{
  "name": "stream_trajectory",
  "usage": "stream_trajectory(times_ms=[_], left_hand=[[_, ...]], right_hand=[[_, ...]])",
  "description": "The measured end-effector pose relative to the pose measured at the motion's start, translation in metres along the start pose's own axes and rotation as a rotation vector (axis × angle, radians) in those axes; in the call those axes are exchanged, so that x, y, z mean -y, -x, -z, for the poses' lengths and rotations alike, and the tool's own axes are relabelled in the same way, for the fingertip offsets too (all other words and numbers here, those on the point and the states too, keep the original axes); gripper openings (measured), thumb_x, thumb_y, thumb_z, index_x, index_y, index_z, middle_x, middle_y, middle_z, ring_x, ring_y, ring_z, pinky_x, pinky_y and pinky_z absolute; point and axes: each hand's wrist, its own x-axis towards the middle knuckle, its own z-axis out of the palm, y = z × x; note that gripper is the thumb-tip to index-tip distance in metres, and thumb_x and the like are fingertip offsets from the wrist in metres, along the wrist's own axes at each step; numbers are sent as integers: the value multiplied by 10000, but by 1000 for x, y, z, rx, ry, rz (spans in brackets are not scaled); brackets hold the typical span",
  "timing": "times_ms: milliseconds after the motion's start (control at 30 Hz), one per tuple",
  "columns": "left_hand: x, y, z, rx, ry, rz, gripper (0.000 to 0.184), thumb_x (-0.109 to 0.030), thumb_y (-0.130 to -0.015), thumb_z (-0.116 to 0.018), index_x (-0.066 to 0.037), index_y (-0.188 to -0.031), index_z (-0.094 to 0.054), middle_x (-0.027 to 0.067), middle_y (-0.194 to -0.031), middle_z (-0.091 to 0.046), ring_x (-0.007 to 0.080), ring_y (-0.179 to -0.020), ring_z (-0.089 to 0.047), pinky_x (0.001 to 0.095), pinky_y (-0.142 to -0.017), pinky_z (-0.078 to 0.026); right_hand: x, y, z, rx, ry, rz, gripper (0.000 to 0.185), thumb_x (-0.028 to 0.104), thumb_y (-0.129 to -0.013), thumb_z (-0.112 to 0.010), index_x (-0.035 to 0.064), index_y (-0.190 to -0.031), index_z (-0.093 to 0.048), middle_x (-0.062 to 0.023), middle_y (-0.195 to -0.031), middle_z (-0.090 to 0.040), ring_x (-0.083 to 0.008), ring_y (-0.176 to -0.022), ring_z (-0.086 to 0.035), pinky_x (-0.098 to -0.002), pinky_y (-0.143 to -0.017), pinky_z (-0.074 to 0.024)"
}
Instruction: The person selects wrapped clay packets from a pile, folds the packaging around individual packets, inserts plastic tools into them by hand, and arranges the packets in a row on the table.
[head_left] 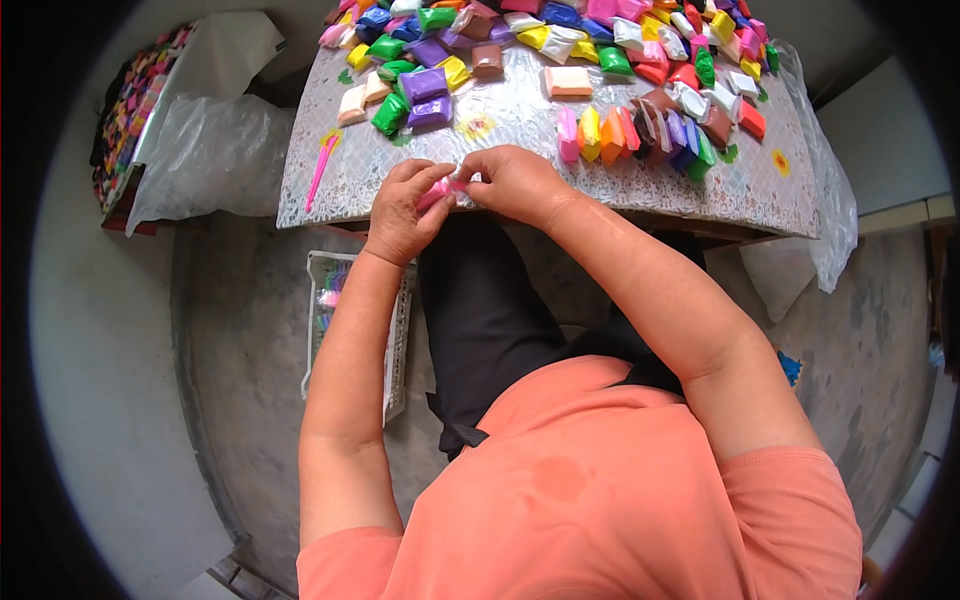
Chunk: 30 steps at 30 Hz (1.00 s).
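My left hand (405, 210) is closed on a small pink packet (436, 194) at the table's near edge; it looks like modelling clay in clear wrap. Close beside it, my right hand (515, 187) has its thumb and fingers pinched at the packet's right end, where a bit of pink shows. My fingers partly cover the packet. Just beyond my right hand stands a row of coloured packets (610, 137), from pink through yellow, orange, brown and purple to green. A pink plastic tool (321, 172) lies to the left of my left hand.
A large heap of coloured packets (425, 85) covers the far part of the lace-patterned table (350, 205). Below it on the left, a white basket (396, 375) holds colourful packets. Clear plastic bags (215, 160) hang at the left, beside another box of packets (140, 115).
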Motion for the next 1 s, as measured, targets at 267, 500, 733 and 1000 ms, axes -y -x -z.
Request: stream_trajectory(times_ms=[267,500,733,1000], left_hand=[[-1,-2,0,17,-13,-39,278,-89,-747,-746,-105,-1024,-722,101,-974,-634,296,-949,-607,387,-854,-495],[-4,-5,1,25,-34,-24,312,-86,-742,-737,-111,-1051,-704,101,-1002,-627,312,-972,-594,389,-862,-486],[-6,-19,12,234,-122,-11,341,-100,-728,-743,-143,-1060,-676,79,-1021,-605,324,-1019,-553,420,-897,-456],[-10,-25,15,295,-142,39,294,-136,-720,-764,-167,-995,-663,65,-1036,-601,324,-1031,-548,429,-898,-454]], right_hand=[[8,7,3,3,51,-10,198,293,-825,-667,191,-982,-731,-113,-918,-711,-309,-892,-678,-412,-787,-533],[3,7,1,-10,47,20,213,248,-828,-639,171,-1006,-727,-107,-912,-709,-291,-868,-679,-392,-778,-531],[3,7,2,-7,37,10,226,310,-814,-679,210,-1007,-742,-116,-940,-717,-318,-910,-682,-425,-802,-539],[4,8,2,5,52,16,203,243,-824,-635,174,-992,-727,-98,-939,-714,-293,-909,-677,-401,-799,-527]])
